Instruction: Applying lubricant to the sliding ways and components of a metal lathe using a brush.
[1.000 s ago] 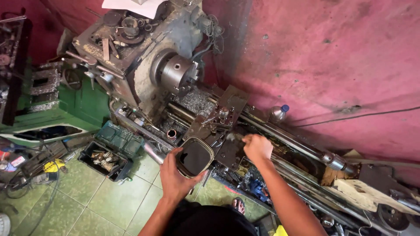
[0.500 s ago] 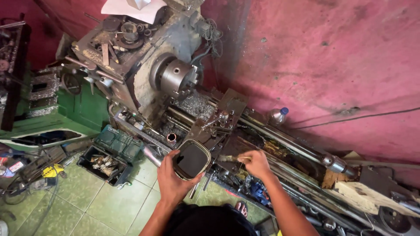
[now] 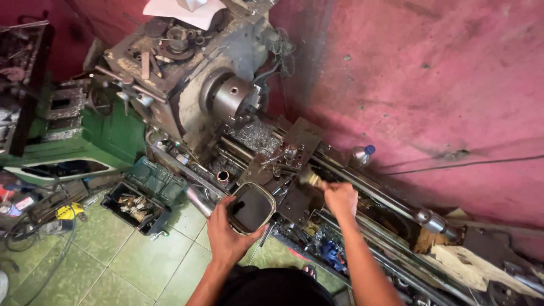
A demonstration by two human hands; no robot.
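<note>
At the lathe carriage (image 3: 283,170): right hand (image 3: 340,198) fisted on a brush (image 3: 309,179), bristles toward the chuck (image 3: 235,99); left hand (image 3: 226,235) grips a squarish tin (image 3: 250,208) just in front.

This is a small machine workshop. A big, oily metal lathe (image 3: 226,107) with a chuck (image 3: 235,101) stands against a stained pink wall (image 3: 430,85). An open toolbox (image 3: 148,191) and cables lie on the green tiled floor (image 3: 113,255).
</note>
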